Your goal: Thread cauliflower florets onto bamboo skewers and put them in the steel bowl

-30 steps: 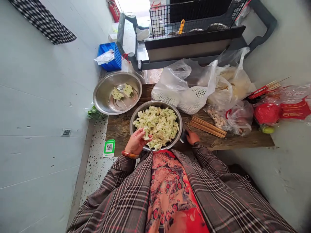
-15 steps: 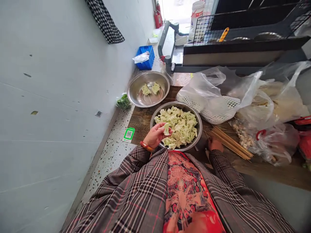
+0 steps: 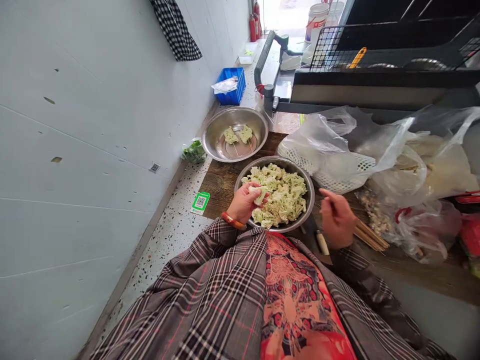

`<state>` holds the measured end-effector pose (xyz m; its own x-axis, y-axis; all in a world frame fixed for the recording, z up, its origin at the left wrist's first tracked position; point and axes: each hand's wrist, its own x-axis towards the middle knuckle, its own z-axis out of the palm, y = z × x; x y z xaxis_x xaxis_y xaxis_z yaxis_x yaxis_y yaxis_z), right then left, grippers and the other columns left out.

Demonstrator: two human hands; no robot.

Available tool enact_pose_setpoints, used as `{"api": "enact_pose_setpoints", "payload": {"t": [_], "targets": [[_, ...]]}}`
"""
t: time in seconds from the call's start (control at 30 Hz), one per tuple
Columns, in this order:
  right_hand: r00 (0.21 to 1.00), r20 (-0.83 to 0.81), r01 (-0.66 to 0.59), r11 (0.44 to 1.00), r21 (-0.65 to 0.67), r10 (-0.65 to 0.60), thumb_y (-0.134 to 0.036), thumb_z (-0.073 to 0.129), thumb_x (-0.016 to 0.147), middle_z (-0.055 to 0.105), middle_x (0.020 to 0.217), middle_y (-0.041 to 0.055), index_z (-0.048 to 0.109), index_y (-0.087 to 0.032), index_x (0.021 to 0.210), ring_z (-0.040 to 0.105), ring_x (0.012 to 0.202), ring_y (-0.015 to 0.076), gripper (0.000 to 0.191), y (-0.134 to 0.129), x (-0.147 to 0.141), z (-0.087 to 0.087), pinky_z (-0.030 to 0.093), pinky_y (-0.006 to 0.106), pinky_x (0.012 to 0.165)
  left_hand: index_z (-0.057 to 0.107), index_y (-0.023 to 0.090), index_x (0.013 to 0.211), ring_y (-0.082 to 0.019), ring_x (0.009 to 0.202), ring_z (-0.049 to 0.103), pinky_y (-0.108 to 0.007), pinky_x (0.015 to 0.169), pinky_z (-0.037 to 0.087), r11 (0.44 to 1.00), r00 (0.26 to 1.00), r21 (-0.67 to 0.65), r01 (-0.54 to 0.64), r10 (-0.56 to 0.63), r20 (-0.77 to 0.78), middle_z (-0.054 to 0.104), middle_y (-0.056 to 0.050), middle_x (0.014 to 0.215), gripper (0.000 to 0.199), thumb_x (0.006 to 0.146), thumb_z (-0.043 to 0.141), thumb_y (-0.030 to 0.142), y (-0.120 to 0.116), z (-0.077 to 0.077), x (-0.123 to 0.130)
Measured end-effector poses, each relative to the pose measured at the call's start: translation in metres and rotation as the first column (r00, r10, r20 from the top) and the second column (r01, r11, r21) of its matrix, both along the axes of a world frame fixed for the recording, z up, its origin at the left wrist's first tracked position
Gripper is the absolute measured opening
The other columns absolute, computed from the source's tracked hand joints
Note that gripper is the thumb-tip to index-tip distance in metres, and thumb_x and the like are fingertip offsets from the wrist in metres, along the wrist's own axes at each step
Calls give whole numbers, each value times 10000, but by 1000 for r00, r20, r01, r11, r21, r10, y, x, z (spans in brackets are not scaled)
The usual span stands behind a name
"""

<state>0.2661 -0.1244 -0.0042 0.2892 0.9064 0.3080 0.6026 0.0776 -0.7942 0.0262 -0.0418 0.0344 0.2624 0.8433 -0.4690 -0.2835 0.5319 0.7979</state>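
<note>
My left hand [image 3: 243, 201], closed, pinches a cauliflower floret [image 3: 258, 194] by its stem over the near left rim of a steel bowl [image 3: 312, 200]. Pale cauliflower pieces [image 3: 281, 195] fill that bowl. To its right, my right hand [image 3: 337, 220] is raised with the fingers curled together; anything thin between them cannot be made out. Beneath it lies a bundle of bamboo skewers [image 3: 369, 235], partly hidden by the hand. A knife with a light handle [image 3: 321, 242] rests beside the bowl. Two skewered cauliflower florets [image 3: 238, 135] lie in a second steel basin [image 3: 210, 125] behind.
Plastic bags [image 3: 326, 145] crowd the right side of the wooden table [image 3: 217, 182]. A green code card [image 3: 201, 201] lies at the left edge. Behind stand a blue crate [image 3: 236, 90] and a black rack [image 3: 337, 47]. The white wall [image 3: 93, 150] bounds the left.
My right hand has lifted off the skewer bundle and come up, its fingers drawn together. My left hand has turned the floret so its stem points differently. The view has shifted slightly.
</note>
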Motion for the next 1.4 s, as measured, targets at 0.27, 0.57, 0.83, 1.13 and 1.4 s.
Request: {"api": "enact_pose_setpoints", "payload": {"t": [0.27,0.57,0.83,1.13,1.4], "targets": [[888,-37,-455,886,88,459,-204,420,918,659,1059,66,540,-255,1282,619,946,178,387,17,-67,22,504,324,833,523,158,861,-119,634,620,-210,507,462,999,997,13,-44,43,61,604,6,749,324,644,736,272,2,10,4],[845,-75,-528,848,42,530,-222,427,929,672,1095,64,571,-251,1255,634,991,179,357,18,-73,21,510,335,871,505,164,875,-123,585,609,-218,499,452,990,989,43,-138,136,55,609,-1,708,368,634,753,291,-4,7,-1],[856,-88,-509,860,25,510,-235,435,931,680,1090,59,594,-249,1228,642,981,179,337,20,-73,19,517,332,863,527,157,827,-110,544,605,-223,467,459,975,978,87,-204,207,-24,546,23,740,345,602,759,278,-5,8,7],[863,-70,-498,866,38,500,-213,439,928,689,1057,57,594,-251,1230,651,937,180,342,19,-71,18,528,320,820,538,148,818,-85,556,577,-220,495,478,965,972,150,-215,226,-58,534,26,744,312,613,742,266,-6,7,13],[860,-47,-508,861,8,508,-204,442,923,693,960,64,593,-222,1237,647,823,170,349,16,-71,18,522,301,737,580,143,811,-77,607,547,-240,588,525,932,950,291,-215,269,-159,563,16,749,267,643,733,282,-14,3,12]]}}
